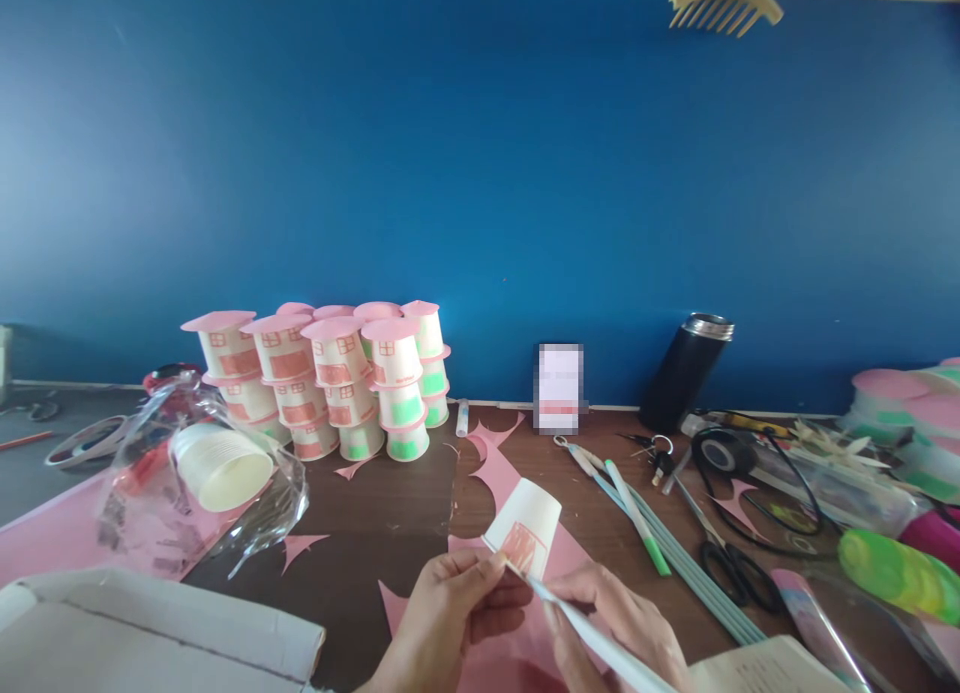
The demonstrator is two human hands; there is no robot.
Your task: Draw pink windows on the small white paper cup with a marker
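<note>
A white paper cup (534, 505) with a red-brown rectangle coloured on its side is tilted just beyond my hands. My left hand (450, 608) grips its near rim between thumb and fingers. In my right hand (611, 618), a slim white marker (592, 641) points left towards the coloured side. Its tip is close to the rim and my left thumb, but I cannot tell whether it touches the cup. Pink paper with curved cut-outs (491, 478) lies underneath and beyond.
Stacked cups with pink paper discs (330, 326) stand back left. A plastic bag holds nested cups (221, 468). To the right lie a green-tipped marker (637, 518), scissors (731, 563) and keys (661, 461). A black bottle (684, 373) leans against the blue wall (480, 173).
</note>
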